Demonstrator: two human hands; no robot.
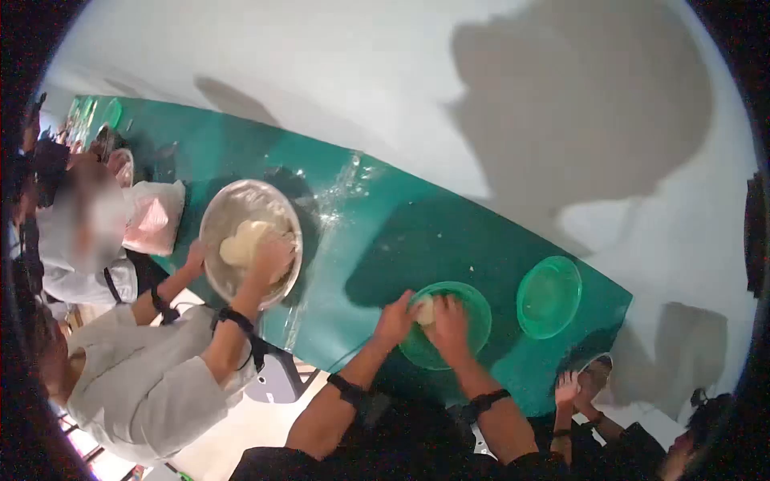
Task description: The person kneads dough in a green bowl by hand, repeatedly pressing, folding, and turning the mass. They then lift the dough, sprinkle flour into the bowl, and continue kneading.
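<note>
Just below the middle of the view, a green bowl [480, 321] stands on the green table. A small pale lump of dough [423, 310] is in it, near its upper left rim. My left hand [395, 317] is at that rim with its fingers bent around the dough's left side. From the right, my right hand [448, 322] lies over the dough, fingers curved down onto it. Both hands touch the dough, and their fingers partly hide it.
A second green bowl [549, 297] stands to the right. On the left, a co-worker's hand presses dough [245, 243] in a metal bowl [210, 268]. A plastic bag [154, 218] lies beyond. Another person's hands hold a bowl at lower right. White flour marks the green table [385, 232].
</note>
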